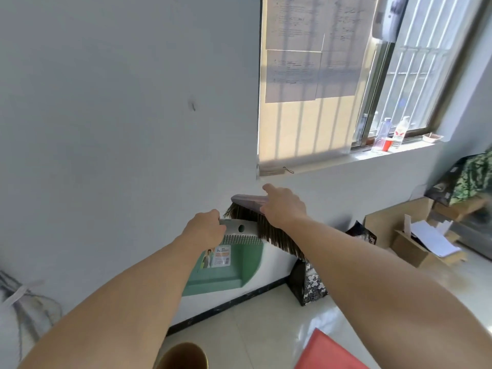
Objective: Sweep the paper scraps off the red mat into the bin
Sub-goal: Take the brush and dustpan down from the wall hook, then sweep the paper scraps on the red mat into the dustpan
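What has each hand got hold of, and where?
The left hand grips the green dustpan by its grey top handle. The right hand holds the brush by its head.

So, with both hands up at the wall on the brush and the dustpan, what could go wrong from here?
1. The left hand grips only the top edge of the green dustpan, so the pan may swing or slip.
2. The right hand lies on the brush with fingers apparently spread, not closed; the brush might drop.
3. The head faces the wall, while the red mat and the bin sit low in view; stepping back could knock them.
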The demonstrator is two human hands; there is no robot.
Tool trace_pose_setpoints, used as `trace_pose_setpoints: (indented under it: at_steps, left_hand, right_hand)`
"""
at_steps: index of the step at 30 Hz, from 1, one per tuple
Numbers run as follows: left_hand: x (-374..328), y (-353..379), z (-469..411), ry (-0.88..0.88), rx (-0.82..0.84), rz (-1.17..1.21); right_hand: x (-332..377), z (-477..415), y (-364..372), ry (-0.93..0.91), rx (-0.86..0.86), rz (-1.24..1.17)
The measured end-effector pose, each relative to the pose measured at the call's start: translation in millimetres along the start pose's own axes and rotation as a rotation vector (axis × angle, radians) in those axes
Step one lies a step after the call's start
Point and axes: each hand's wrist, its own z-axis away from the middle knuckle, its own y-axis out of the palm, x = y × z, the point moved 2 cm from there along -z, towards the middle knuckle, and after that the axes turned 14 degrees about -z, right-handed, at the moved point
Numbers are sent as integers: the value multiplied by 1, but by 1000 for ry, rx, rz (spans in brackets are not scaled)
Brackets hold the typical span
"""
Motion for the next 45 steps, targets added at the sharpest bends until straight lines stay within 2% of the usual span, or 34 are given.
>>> trace_pose_setpoints:
  at_steps: [7,14,19,24,29,34,39,45]
  left_hand:
    - [-65,59,60,-12,132,-41]
    - [-149,124,151,-255,217,-90]
    - [-219,153,217,-291,380,-148]
    - [-263,173,273,-378,361,-101]
    - [-284,195,316,-416,538,-85]
    - [-314,233,360,-432,546,-87]
    - [-320,295,402,-624,481,137]
    - [-336,359,425,-819,461,207]
  right_hand:
    - [-81,64,14,13,71,-8]
    - [-183,150,-2,-14,125,-137]
    - [-249,212,-20,53,191,-203]
    - [-287,255,-24,102,250,-294]
    - [-312,296,-24,122,281,-317]
    - [-361,342,-16,202,328,-265]
    - [-407,383,11,262,392,-188]
    - [-460,406,66,338,602,-179]
